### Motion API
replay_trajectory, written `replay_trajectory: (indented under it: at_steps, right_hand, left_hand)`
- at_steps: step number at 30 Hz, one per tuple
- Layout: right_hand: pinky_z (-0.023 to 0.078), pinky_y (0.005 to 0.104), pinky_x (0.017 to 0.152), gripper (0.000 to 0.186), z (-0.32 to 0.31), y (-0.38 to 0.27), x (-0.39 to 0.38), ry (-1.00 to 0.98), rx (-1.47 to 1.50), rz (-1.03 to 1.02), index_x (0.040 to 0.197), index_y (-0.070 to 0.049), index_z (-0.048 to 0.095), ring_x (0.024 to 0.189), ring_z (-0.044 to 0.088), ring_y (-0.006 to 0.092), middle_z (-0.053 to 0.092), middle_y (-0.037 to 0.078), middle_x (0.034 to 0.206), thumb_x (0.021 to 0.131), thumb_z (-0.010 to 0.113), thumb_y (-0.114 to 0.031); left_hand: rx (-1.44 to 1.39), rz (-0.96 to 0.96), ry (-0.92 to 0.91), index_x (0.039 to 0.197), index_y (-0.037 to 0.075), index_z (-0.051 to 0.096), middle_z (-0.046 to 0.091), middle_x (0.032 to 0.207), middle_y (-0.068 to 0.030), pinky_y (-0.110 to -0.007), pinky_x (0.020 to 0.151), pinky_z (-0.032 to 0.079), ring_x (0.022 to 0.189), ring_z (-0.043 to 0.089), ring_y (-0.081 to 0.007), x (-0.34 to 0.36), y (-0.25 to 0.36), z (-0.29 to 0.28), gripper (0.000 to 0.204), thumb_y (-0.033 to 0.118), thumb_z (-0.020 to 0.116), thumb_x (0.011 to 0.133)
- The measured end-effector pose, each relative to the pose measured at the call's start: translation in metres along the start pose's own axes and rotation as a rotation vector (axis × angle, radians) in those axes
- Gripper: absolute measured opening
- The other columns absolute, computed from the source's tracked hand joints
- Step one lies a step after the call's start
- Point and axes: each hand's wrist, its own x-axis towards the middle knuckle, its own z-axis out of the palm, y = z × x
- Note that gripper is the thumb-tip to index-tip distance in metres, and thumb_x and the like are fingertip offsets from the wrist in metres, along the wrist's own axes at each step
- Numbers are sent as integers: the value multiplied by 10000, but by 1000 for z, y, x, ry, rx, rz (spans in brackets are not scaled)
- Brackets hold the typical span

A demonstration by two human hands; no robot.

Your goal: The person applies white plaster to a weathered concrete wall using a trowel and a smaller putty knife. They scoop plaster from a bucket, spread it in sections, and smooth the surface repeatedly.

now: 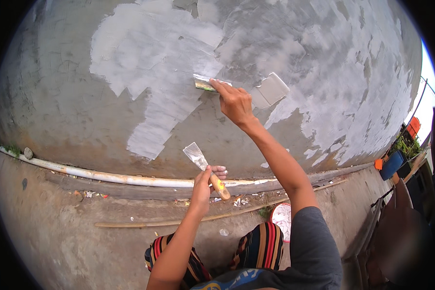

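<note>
My right hand [237, 102] grips a wide flat filling blade [205, 83], its edge against the grey wall [82, 106]. The index finger lies along the back of the blade. Pale putty [150, 53] is spread in uneven patches around it, and a thick fresh dab of putty [271, 91] sits just right of this hand. Lower down, my left hand [205, 186] is closed round a putty knife [219, 186] with a wooden handle, its smeared blade pointing up and left. White smudges mark the left fingertips. The knife stays apart from the wall.
A bucket of white putty [281, 220] stands by my right knee, partly hidden by my arm. A white pipe [106, 176] runs along the wall's foot, and a long wooden pole [145, 224] lies on the ground among litter. A blue container [392, 164] stands far right.
</note>
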Motion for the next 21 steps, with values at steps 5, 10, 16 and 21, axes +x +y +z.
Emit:
replay_trajectory:
  at_steps: [5, 10, 16, 21]
  right_hand:
    - [501, 331, 586, 521, -52, 56, 67, 314, -175, 299, 1204, -179, 637, 700, 667, 246, 709, 74, 998, 721, 603, 15]
    - [513, 313, 624, 552, -31, 69, 81, 379, -250, 183, 1226, -209, 636, 766, 688, 227, 702, 72, 1062, 716, 624, 3]
    - [520, 292, 748, 487, 17, 8, 22, 117, -234, -137, 1233, -185, 631, 1034, 667, 197, 666, 63, 1179, 787, 603, 9]
    - [522, 334, 891, 479, -11, 19, 62, 340, -92, -130, 1215, -156, 640, 1089, 638, 229, 674, 65, 1151, 778, 611, 39]
  left_hand:
    - [-11, 11, -9, 1098, 22, 596, 642, 1051, -106, -341, 860, 508, 983, 606, -178, -1, -4, -1, 427, 376, 368, 1020]
    - [23, -20, 8, 1080, 46, 619, 658, 1034, -81, -323, 845, 478, 971, 613, -159, 0, -5, 6, 440, 379, 337, 1028]
    - [29, -32, 17, 1077, 47, 628, 663, 1036, -76, -320, 848, 468, 963, 619, -157, 3, -9, 6, 452, 375, 321, 1034]
    - [44, -35, 29, 1079, 38, 628, 663, 1039, -78, -319, 848, 474, 972, 619, -157, 3, -6, 3, 459, 378, 324, 1031]
